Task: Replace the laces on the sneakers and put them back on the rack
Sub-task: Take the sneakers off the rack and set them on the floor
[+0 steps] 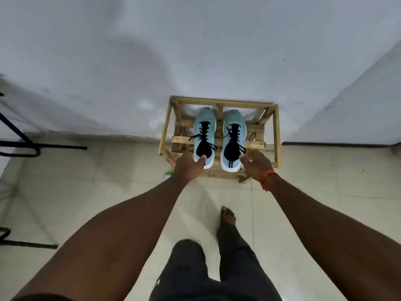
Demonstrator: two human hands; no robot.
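Two light-blue sneakers with black laces stand side by side on a small wooden rack (276, 135) against the wall, toes toward the wall. My left hand (189, 165) is at the heel of the left sneaker (205, 123), thumb touching its collar and fingers down its outer side. My right hand (257, 162) is at the heel of the right sneaker (233, 121), thumb at its collar edge, fingers loosely spread beside it. An orange thread band circles my right wrist. Whether either hand grips its shoe is not clear.
The rack stands on a pale tiled floor (108, 192) in a corner, white walls behind and to the right. Black metal frame legs (32, 146) reach in from the left. A small green-and-white object (168, 175) lies by the rack's left foot. My bare foot (227, 216) is below.
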